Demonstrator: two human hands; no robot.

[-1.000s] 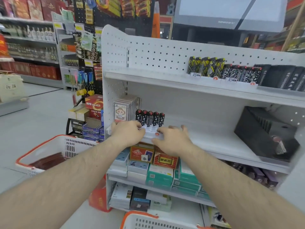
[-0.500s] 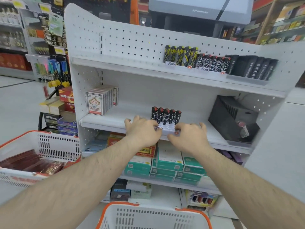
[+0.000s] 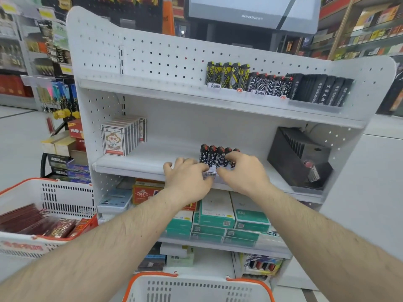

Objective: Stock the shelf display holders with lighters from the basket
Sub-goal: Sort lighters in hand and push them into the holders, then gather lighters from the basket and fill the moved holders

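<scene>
A clear display holder (image 3: 212, 173) with a row of black star-patterned lighters (image 3: 214, 155) stands on the white middle shelf (image 3: 139, 164). My left hand (image 3: 187, 178) grips the holder's left front end. My right hand (image 3: 244, 173) grips its right end, fingers over the rightmost lighters. A white basket with an orange rim (image 3: 196, 287) sits at the bottom edge of view; its contents are hidden.
Filled lighter holders (image 3: 277, 85) line the top shelf. Playing card packs (image 3: 122, 137) stand at the middle shelf's left, a black slotted holder (image 3: 298, 155) at its right. Boxes (image 3: 218, 221) fill the lower shelf. A second basket (image 3: 43, 216) with red packs sits left.
Both hands slid the holder with lighters rightward along the middle shelf, away from the card packs. The view shifted right and down, bringing the lower basket into sight.
</scene>
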